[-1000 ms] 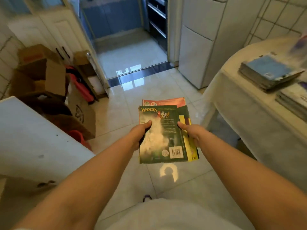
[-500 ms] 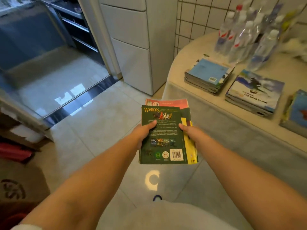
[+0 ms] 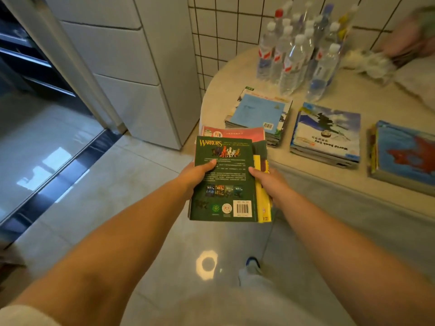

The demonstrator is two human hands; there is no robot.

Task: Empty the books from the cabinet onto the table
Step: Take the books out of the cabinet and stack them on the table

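Both hands clamp one small stack of paperback books (image 3: 224, 177), green "Warriors" back cover on top, yellow and pink covers showing beneath. Left hand (image 3: 196, 175): thumb on the cover, fingers hidden under the stack. Right hand (image 3: 268, 182): thumb on the right edge, fingers underneath too. Both arms stretched forward, stack level above the glossy pale tiled floor (image 3: 146, 184), just short of the round cream table's (image 3: 317, 177) near rim.

On the table, 1 to 3 o'clock of the stack: three book piles, light-blue-topped (image 3: 259, 111), snowy-picture-topped (image 3: 327, 132), blue-and-red-topped (image 3: 407, 154). Cluster of clear plastic water bottles (image 3: 299, 55) at 1 o'clock behind them. White panelled cabinet (image 3: 131, 74) at 11 o'clock. Bare tabletop strip along the near edge.
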